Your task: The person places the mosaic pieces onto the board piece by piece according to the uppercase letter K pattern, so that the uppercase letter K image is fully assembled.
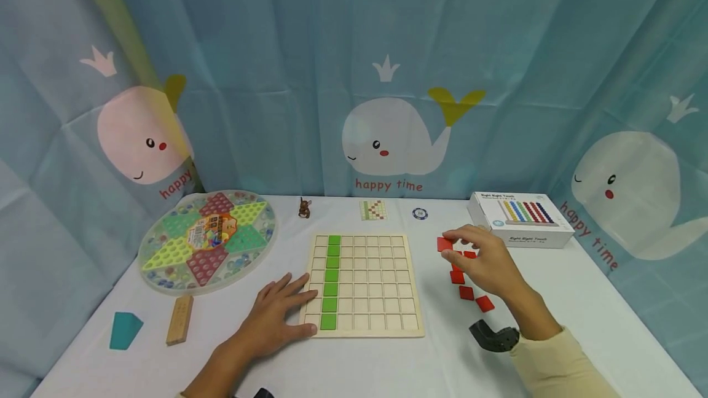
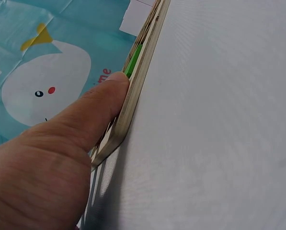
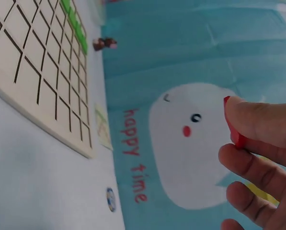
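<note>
Wooden board [image 1: 362, 284] edge (thumb-pressed)

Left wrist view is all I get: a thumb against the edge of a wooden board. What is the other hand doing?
Observer: The right hand pinches a red square tile, lifted above the white table, to the right of the wooden grid board.
Operator: Any more tiles out there?
Observer: Yes, more loose red tiles lie on the table under and beside that hand.
Operator: How full is the board?
Observer: Only its second column from the left is filled, with green square tiles; the other cells look empty.
Operator: And my hand overall?
Observer: The left hand lies flat, fingers spread, at the board's lower left corner.
</note>
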Available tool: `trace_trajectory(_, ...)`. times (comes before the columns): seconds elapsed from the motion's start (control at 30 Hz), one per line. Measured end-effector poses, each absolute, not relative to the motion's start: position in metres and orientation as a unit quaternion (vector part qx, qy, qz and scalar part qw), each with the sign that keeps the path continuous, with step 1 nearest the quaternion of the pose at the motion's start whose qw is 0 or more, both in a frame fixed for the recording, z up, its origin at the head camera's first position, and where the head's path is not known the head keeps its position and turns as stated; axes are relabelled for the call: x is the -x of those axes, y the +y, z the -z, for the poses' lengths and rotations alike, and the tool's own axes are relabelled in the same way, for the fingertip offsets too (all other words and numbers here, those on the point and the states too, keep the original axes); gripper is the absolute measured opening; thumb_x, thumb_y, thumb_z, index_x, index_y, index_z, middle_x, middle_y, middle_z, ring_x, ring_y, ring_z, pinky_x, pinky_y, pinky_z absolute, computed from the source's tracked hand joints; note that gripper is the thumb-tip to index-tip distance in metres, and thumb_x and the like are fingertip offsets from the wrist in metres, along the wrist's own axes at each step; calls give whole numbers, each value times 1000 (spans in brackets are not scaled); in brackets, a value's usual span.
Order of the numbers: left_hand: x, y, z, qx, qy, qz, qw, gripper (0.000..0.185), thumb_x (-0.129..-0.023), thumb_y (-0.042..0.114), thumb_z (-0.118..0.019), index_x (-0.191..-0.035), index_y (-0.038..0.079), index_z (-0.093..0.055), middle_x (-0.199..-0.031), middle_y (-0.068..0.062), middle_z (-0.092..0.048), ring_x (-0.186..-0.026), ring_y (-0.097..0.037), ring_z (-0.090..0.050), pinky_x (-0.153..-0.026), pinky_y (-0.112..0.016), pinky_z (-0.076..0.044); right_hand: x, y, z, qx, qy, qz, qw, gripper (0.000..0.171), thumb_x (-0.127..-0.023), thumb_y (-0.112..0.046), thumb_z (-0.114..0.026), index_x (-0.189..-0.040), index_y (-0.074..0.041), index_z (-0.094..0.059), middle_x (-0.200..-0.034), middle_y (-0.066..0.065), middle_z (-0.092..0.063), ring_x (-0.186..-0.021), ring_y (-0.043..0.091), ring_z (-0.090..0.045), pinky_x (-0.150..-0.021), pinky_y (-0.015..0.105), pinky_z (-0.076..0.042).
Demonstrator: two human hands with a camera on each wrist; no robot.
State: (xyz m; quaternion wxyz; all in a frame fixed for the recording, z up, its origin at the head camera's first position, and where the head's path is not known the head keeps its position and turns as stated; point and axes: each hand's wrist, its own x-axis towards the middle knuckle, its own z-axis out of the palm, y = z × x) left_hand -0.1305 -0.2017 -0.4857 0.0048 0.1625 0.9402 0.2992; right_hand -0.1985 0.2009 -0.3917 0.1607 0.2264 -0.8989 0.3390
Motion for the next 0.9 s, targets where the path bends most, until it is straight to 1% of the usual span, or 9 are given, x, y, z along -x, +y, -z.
trace_trajectory(0.07, 131, -201, 486, -162, 941, -298, 6, 68, -75, 61, -71, -130, 22, -64, -151, 1, -38, -142, -35, -19, -108, -57, -9, 206, 194, 393, -219, -898, -353, 144, 32, -83, -16, -78, -113, -8, -71, -106, 1, -67, -101, 23, -54, -79, 46, -47)
trace_trajectory(0.2, 132, -202, 487, -160, 942, -295, 6, 69, -74, 62, -71, -131, 23, -63, -151, 2, -38, -142, -34, -19, -109, -57, -9, 221, 180, 398, -207, -900, -366, 117, 31, -84, -19, -77, -113, -9, -71, -104, 1, -67, -101, 26, -55, -81, 47, -46)
trace_trajectory(0.4, 132, -201, 488, -164, 940, -301, -1, 68, -74, 62, -72, -130, 23, -64, -150, 1, -39, -141, -35, -20, -108, -58, -10, 245, 161, 409, -191, -907, -366, 89, 30, -85, -20, -76, -113, -9, -71, -101, 1, -66, -98, 29, -54, -75, 42, -49)
trace_trajectory(0.53, 132, -202, 489, -167, 940, -297, -5, 68, -74, 61, -72, -130, 24, -64, -150, 1, -38, -141, -35, -20, -108, -57, -10, 260, 149, 418, -180, -913, -361, 68, 30, -86, -22, -75, -113, -10, -72, -102, 1, -66, -97, 26, -54, -73, 37, -49)
trace_trajectory(0.77, 131, -204, 489, -175, 938, -298, -11, 67, -76, 61, -71, -130, 23, -64, -150, 0, -39, -141, -36, -21, -107, -58, -11, 281, 129, 433, -154, -914, -374, 23, 28, -85, -19, -75, -111, -9, -72, -100, 2, -65, -96, 27, -52, -76, 38, -47)
trace_trajectory(0.83, 131, -204, 490, -177, 938, -297, -10, 67, -76, 62, -70, -130, 23, -63, -150, 0, -39, -141, -36, -20, -108, -58, -11, 286, 124, 437, -152, -916, -372, 9, 26, -85, -18, -75, -110, -9, -72, -98, 1, -64, -95, 25, -51, -77, 37, -46)
trace_trajectory(0.9, 132, -203, 490, -177, 938, -297, -8, 67, -76, 62, -70, -131, 23, -63, -150, 0, -39, -141, -36, -20, -108, -58, -11, 290, 120, 440, -154, -917, -369, -4, 25, -86, -17, -74, -109, -8, -72, -97, 1, -64, -91, 24, -51, -75, 36, -45)
